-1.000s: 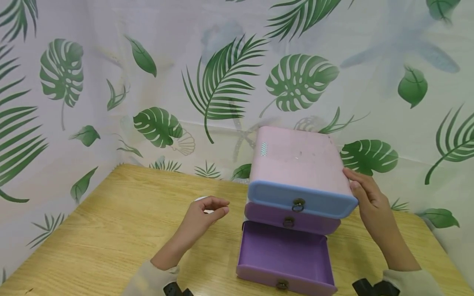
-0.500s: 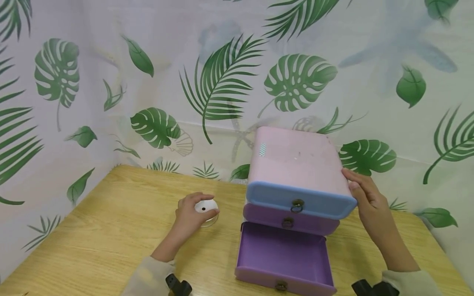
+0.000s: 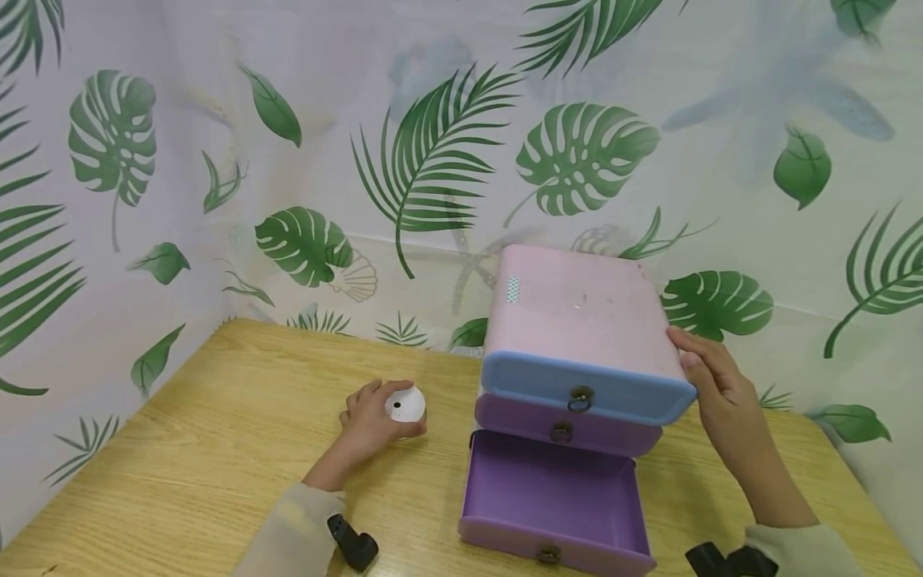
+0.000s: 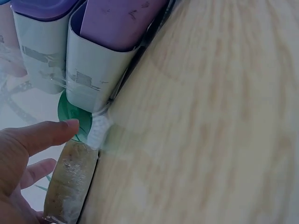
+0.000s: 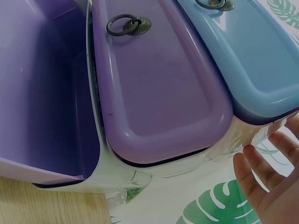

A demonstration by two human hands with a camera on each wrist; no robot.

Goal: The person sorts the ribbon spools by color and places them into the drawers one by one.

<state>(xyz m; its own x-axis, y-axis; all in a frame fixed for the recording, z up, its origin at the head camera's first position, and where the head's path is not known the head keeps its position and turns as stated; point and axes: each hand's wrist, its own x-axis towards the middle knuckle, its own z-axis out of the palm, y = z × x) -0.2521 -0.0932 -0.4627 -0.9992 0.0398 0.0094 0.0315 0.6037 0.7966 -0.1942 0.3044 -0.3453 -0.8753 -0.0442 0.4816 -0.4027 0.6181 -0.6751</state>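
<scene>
On the table at the left stands a small round thing [image 3: 406, 405] with a white top and a dark dot. The left wrist view shows its brownish, shiny side [image 4: 70, 184]. My left hand [image 3: 371, 421] curls round it, index finger at the far side, thumb at the near side. My right hand [image 3: 724, 405] rests its fingertips against the right side of a small drawer cabinet [image 3: 577, 308] with a pink top. Its blue top drawer [image 3: 548, 390] and purple middle drawer [image 5: 161, 88] are in. The purple bottom drawer [image 3: 555, 489] is pulled out, with nothing visible inside.
A wood-grain table [image 3: 238, 449] bears everything. Behind it hangs a pale cloth [image 3: 324, 144] printed with green leaves, close to the cabinet's back. Each drawer front has a ring pull [image 5: 128, 25].
My left hand has drawn back leftward from beside the cabinet and settled lower round the white-topped thing, uncovering its top. The right hand and the drawers keep their places.
</scene>
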